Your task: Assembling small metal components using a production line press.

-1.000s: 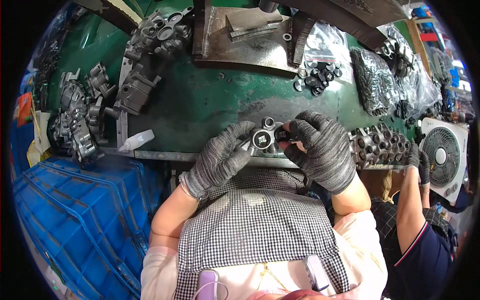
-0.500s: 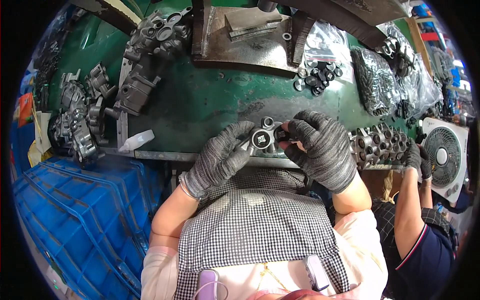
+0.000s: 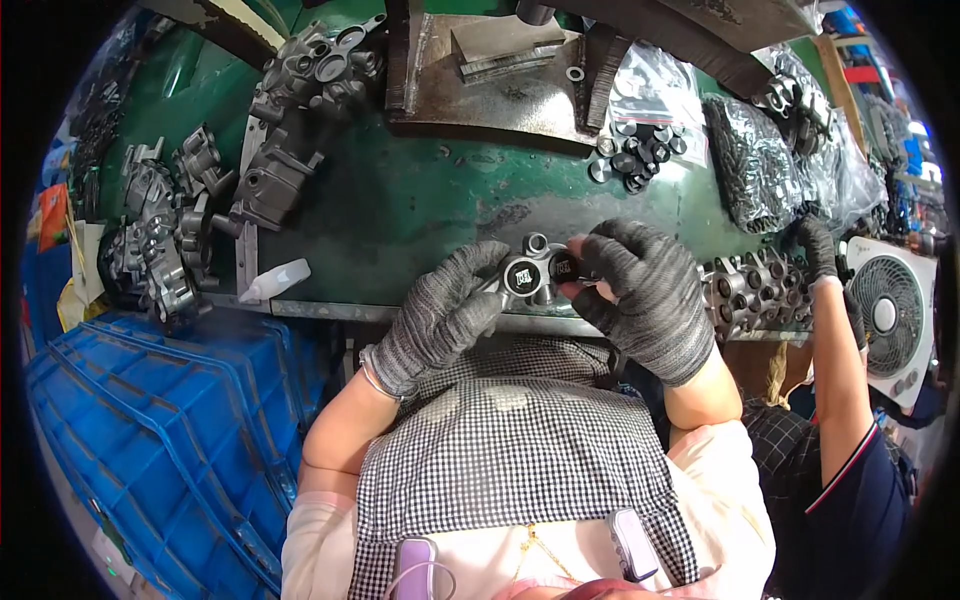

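Observation:
At the bench's front edge I hold a grey cast metal part (image 3: pixel 538 243) with round openings. My left hand (image 3: pixel 445 318), in a grey knit glove, is closed around the part's left side. A black round cap (image 3: pixel 522 278) with a white mark sits in its left opening. A second black cap (image 3: pixel 564 267) is at the right opening, pinched by the fingertips of my right hand (image 3: pixel 645 300), also gloved. Whether that cap is fully seated I cannot tell. Part of the casting is hidden behind my fingers.
Loose black caps (image 3: pixel 640 158) lie ahead on the green bench (image 3: pixel 420 200). Castings (image 3: pixel 755 290) stand in rows at right, beside a co-worker's gloved hand (image 3: pixel 818 248) and a fan (image 3: pixel 885 315). More castings (image 3: pixel 160 250), a white bottle (image 3: pixel 276 281) and blue crates (image 3: pixel 170 420) are at left.
My hands and the casting stay nearly in place. The co-worker's one arm has reached farther forward, from the castings toward the plastic bag.

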Tool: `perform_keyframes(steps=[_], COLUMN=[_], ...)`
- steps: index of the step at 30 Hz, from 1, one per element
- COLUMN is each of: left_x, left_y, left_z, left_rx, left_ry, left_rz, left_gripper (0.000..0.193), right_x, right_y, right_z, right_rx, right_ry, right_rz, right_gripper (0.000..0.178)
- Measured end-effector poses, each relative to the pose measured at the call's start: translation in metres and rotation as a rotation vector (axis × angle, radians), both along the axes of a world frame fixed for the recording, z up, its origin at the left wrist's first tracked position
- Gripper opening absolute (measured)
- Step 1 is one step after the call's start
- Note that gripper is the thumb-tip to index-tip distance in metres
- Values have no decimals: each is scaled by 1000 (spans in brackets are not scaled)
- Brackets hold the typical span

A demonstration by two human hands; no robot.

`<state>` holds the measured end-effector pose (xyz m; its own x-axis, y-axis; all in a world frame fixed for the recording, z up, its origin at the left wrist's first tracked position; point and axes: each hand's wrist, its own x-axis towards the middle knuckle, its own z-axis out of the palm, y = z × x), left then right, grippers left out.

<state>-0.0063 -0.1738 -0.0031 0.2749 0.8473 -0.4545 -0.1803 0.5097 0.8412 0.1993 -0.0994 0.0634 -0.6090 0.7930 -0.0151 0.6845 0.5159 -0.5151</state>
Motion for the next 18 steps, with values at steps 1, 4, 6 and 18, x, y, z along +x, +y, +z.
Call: perform_keyframes(steps=[1,4,6,18], left_x=[2,1,-2,-30], left_y=[0,7,16,132], left_z=[3,6,8,-10], left_rx=[-12,-22,-41,480], left_ry=[-23,-82,-175,184], left_rz=[31,121,228,442], left_gripper=[46,44,42,24], right_x=[2,13,20,34], right_y=[-1,-5,-9,-39], right_z=[1,-4,-11,-86], right_rx=[2,191,151,69], right_ry=[4,176,210,244], right_rz=[3,-136,-167,-223], right_gripper=[30,31,30,17])
